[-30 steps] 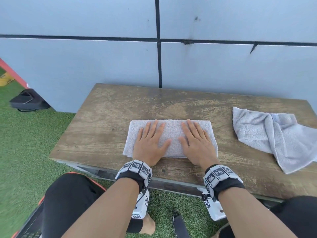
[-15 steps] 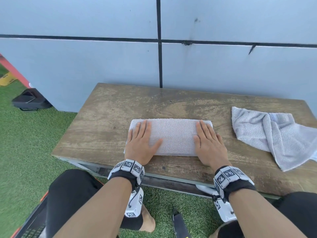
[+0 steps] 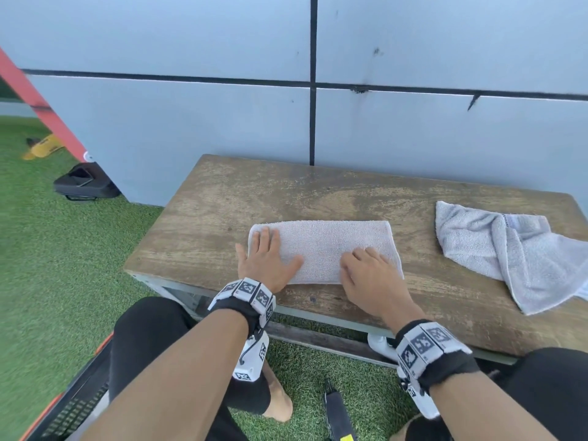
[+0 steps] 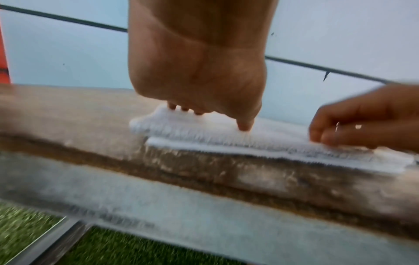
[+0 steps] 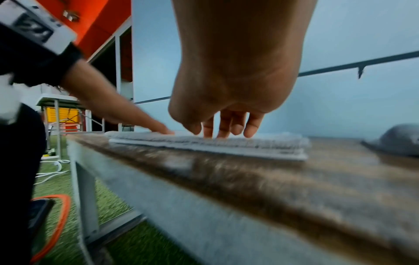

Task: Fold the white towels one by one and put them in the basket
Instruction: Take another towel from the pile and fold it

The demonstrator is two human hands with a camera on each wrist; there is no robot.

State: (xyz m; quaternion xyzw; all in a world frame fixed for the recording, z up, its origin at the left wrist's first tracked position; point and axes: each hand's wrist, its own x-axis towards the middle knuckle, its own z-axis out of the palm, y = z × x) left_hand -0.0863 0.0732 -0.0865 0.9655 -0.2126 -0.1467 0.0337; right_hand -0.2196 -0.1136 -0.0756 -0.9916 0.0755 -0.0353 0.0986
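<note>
Folded white towel (image 3: pixel 321 249) lies flat as a long strip near the front edge of a worn wooden bench (image 3: pixel 222 211), just in front of the person. Left hand (image 3: pixel 265 261) rests flat on the towel's left end, grip spread, fingers straight; its wrist view is blurred but shows thumb & fingertips pressing the top layer. Right hand (image 3: pixel 369 275) sits on the towel's right part w/ fingers bent down, tips touching the cloth; can't tell if they pinch a layer or only press. A second towel (image 3: pixel 509 249), crumpled & unfolded, lies well apart at the bench's right end, its far corner cut off by the frame. Basket (image 3: pixel 73 405) shows only as a dark mesh corner w/ orange rim at bottom left, mostly hidden by the person's leg. Green artificial turf (image 3: pixel 47 281) below, grey panel wall (image 3: pixel 191 122) behind.
</note>
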